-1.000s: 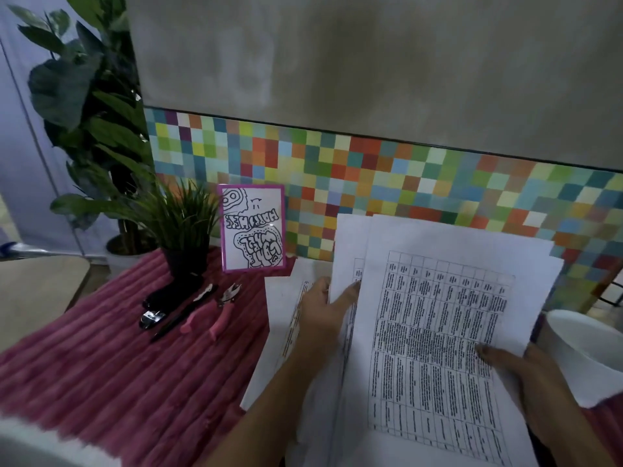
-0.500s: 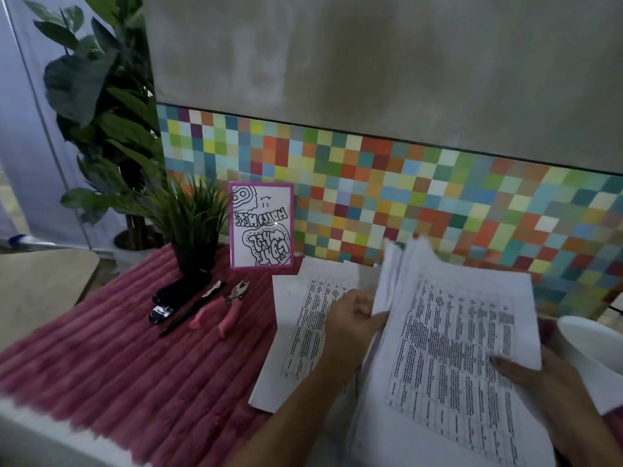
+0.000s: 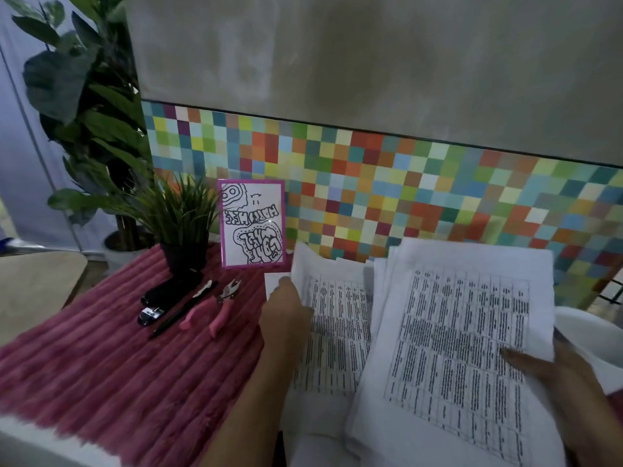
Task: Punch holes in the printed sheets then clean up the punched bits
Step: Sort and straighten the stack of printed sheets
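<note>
Two sheet piles: left hand grips the batch, right hand pinches the stack; one pink punch nearby.

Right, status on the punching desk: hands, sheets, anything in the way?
Left hand holds edge of left pile; right hand pinches right stack. Pink-handled punch lies untouched on the red cloth. Nothing blocking it.

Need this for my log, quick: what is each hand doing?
Left hand: fingers hidden under the left printed sheets, cannot tell.
Right hand: holds the right printed stack.
</note>
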`<state>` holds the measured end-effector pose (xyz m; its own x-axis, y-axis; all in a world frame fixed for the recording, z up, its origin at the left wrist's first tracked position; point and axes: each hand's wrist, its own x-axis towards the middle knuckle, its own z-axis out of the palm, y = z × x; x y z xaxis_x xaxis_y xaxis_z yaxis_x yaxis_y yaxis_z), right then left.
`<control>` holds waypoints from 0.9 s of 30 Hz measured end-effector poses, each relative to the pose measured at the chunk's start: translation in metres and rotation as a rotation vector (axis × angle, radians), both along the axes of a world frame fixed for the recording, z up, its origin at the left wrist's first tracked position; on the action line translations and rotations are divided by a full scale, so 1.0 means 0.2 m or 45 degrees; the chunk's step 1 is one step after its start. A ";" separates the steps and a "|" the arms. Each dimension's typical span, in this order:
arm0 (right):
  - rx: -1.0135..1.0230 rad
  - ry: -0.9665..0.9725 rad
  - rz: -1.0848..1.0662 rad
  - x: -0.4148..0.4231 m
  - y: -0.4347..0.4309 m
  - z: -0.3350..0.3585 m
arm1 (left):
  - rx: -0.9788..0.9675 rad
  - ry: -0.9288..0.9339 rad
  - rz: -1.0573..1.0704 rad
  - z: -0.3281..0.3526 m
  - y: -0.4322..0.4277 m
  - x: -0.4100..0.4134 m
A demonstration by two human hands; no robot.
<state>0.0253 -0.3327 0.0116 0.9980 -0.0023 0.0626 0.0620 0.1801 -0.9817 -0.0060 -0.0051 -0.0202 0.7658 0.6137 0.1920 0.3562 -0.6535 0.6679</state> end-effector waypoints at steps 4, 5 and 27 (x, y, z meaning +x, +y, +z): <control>-0.034 0.058 0.137 0.00 0.04 -0.04 | -0.060 -0.327 -0.340 0.02 -0.05 -0.01; -0.020 0.069 0.140 0.00 0.07 -0.06 | -0.204 -0.398 -0.459 0.02 -0.07 -0.01; 0.030 0.014 -0.018 0.02 0.07 -0.06 | -1.181 -0.668 -0.697 -0.01 -0.29 0.02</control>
